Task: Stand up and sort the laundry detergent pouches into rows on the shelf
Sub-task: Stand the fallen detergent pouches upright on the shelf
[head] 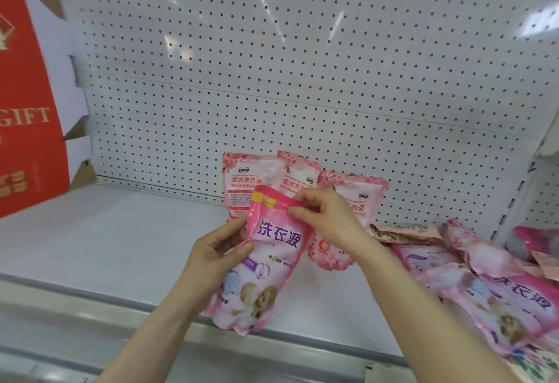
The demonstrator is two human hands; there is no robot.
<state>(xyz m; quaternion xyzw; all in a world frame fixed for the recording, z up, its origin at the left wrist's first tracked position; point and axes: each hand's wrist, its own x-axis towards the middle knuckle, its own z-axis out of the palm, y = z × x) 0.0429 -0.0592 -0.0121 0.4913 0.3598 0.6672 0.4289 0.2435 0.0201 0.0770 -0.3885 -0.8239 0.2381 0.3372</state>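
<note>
Both hands hold one bright pink plastic detergent pouch [267, 264] printed with purple lettering, in front of the white metal shelf [106, 246]. The pouch is tilted, its top leaning towards 1 o'clock and its base low over the shelf's front lip; whether the base touches the shelf cannot be told.

The left hand [219, 251] grips the pouch's edge at 9 o'clock. Its fingers are curled behind the film and the thumb is pressed on the front. The right hand [328, 216] pinches the top corner at 2 o'clock between thumb and bent fingers, which are closed tight on the seal.

Behind the held pouch, at 12 to 1 o'clock, three pale pink floral pouches [252, 181] stand upright side by side and overlapping against the white perforated back panel [272, 80]. At 3 to 4 o'clock a loose heap of pink pouches [490, 282] lies flat on the shelf. A red cardboard gift box [28, 110] stands at 9 o'clock, well apart from the hands.
</note>
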